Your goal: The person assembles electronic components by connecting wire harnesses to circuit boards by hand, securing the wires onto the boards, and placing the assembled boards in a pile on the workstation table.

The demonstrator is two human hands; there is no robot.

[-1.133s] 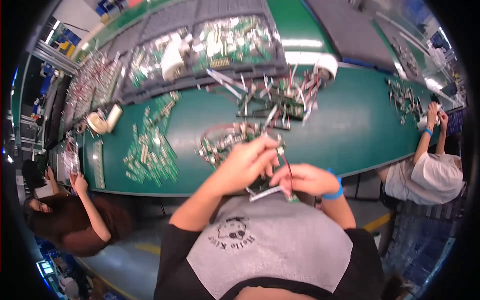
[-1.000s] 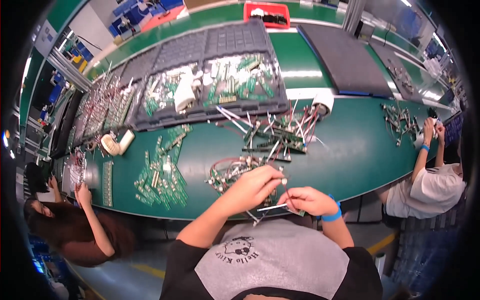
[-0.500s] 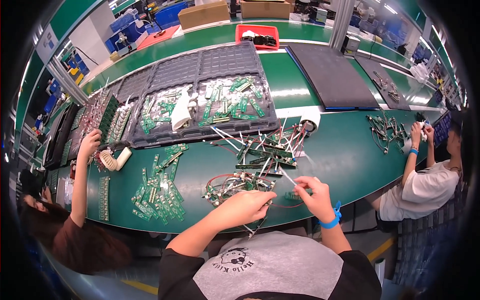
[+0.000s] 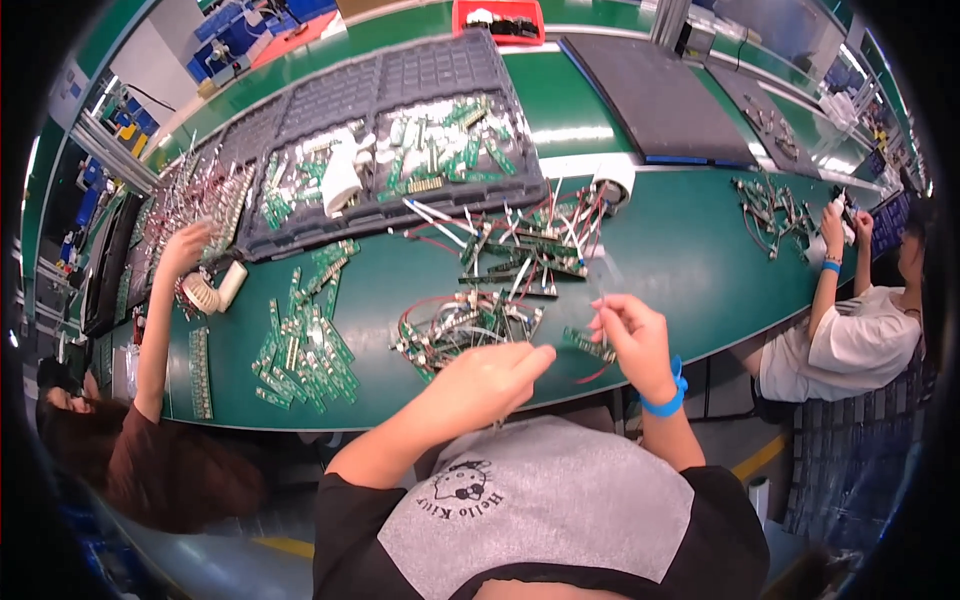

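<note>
My left hand is closed, thumb and forefinger pressed together over the near table edge. Whatever it may hold is hidden behind the fingers. My right hand pinches a thin white cable, partly blurred. Just left of that hand is a small green circuit board, with a red wire curving below it. Beyond my left hand lies a tangle of wired boards with red and white leads. A second heap of wired boards sits farther back. To the left is a loose pile of bare green boards.
A black compartment tray holds boards and a white roll. Behind it stands a red bin. A dark flat panel lies at back right. Co-workers' hands work at both sides.
My right hand has moved up and slightly away from my left, which has shifted a little. The view has tilted. At left, a co-worker's hand no longer holds up the green board strip.
</note>
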